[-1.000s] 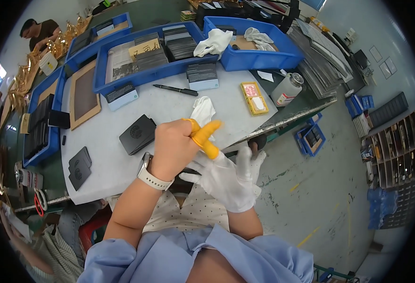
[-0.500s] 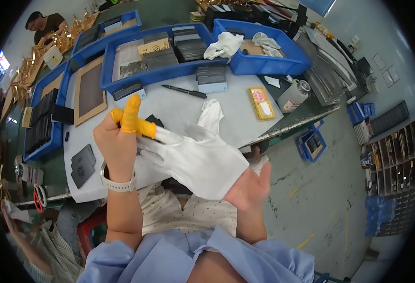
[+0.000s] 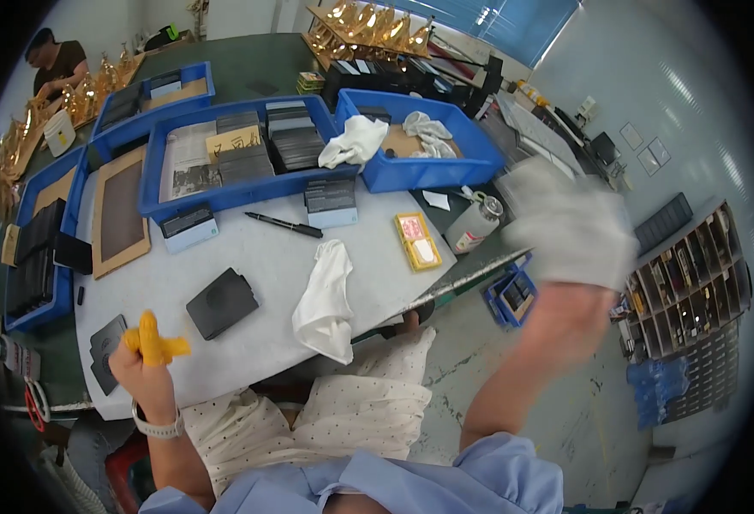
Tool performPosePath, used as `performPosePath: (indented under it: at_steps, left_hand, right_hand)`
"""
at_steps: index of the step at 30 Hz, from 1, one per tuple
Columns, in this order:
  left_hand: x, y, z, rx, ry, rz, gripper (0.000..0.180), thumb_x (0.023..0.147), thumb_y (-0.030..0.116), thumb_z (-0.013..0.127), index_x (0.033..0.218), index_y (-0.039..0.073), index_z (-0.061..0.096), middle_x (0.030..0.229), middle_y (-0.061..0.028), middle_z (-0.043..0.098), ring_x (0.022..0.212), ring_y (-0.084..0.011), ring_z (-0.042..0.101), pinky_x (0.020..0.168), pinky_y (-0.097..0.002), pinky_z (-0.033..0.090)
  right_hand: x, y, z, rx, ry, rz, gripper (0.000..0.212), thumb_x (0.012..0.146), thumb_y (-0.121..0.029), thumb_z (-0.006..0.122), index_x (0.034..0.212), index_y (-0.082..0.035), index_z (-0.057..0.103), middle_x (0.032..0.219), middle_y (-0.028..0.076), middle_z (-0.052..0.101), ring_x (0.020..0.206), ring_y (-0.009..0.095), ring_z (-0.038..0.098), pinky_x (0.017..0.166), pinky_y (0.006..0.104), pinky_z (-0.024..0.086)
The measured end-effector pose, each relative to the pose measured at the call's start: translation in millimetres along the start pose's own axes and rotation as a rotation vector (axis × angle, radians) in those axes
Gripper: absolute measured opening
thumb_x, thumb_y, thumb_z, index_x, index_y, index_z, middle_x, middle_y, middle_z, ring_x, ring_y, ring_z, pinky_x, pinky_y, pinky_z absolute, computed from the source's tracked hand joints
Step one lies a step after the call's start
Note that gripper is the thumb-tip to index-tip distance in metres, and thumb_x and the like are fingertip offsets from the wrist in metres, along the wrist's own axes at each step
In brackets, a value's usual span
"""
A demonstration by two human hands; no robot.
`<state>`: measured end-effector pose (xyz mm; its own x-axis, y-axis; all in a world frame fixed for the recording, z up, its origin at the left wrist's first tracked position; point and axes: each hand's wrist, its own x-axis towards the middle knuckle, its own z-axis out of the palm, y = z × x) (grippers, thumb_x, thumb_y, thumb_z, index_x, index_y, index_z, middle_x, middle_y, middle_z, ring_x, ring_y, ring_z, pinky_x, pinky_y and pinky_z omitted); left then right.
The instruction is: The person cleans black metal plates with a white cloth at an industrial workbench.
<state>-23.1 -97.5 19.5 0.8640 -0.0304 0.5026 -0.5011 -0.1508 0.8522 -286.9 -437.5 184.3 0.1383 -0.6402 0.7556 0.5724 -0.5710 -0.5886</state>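
Note:
My left hand (image 3: 147, 377) is low on the left above the table edge, bare except for yellow finger cots (image 3: 152, 341) on some fingers. Its fingers are curled, and nothing shows in them. Out to the right, beyond the table edge, my right hand (image 3: 570, 227) is raised. It wears a white glove smeared by motion, so its fingers cannot be made out. Another white glove (image 3: 326, 300) lies crumpled on the pale table covering (image 3: 266, 364). Between it and my left hand is a flat black box (image 3: 223, 304). Dark grey cards (image 3: 105, 355) lie beside my left hand.
Blue bins (image 3: 244, 199) with stacked black pieces line the table's back. White cloths lie at the right-hand bin (image 3: 433, 176). A black pen (image 3: 283, 224), small stacks, a yellow-framed case (image 3: 417, 242) and a bottle (image 3: 473, 224) stand nearer. One person works far left.
My left hand has let go of the white glove on my right hand and moved down left. My gloved right hand has swung up and right. The view has shifted, uncovering the black box.

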Motion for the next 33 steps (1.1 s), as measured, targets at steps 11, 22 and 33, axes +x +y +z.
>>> performPosePath:
  at_steps: [11,22,33]
  left_hand:
    - [-61,-87,-49,0.350,-0.028,0.395,0.042,0.090,0.002,0.076,0.065,0.005,0.042,0.059,-0.0099,0.043,0.049,-0.0300,0.041,0.048,-0.0421,0.026]
    - [-51,-88,-49,0.374,-0.031,0.438,0.044,0.087,0.002,0.078,0.065,0.005,0.041,0.059,-0.0110,0.040,0.049,-0.0305,0.039,0.049,-0.0430,0.025]
    - [-56,-93,-50,0.298,0.029,0.356,0.045,0.090,0.009,0.079,0.064,0.005,0.043,0.058,-0.0109,0.043,0.048,-0.0312,0.041,0.047,-0.0428,0.028]
  right_hand:
    - [160,154,16,-1.259,0.201,-0.962,0.040,0.101,-0.025,0.063,0.119,0.011,0.064,0.117,0.028,0.067,0.113,0.043,0.063,0.102,0.0519,0.046]
    - [123,260,26,-1.350,-0.691,0.274,0.050,0.093,-0.053,0.068,0.093,-0.005,0.080,0.093,0.018,0.077,0.097,0.035,0.074,0.089,0.0474,0.055]
    - [112,311,137,-1.409,-0.378,0.098,0.042,0.097,-0.047,0.067,0.088,-0.007,0.079,0.091,0.013,0.078,0.090,0.033,0.075,0.082,0.0460,0.057]
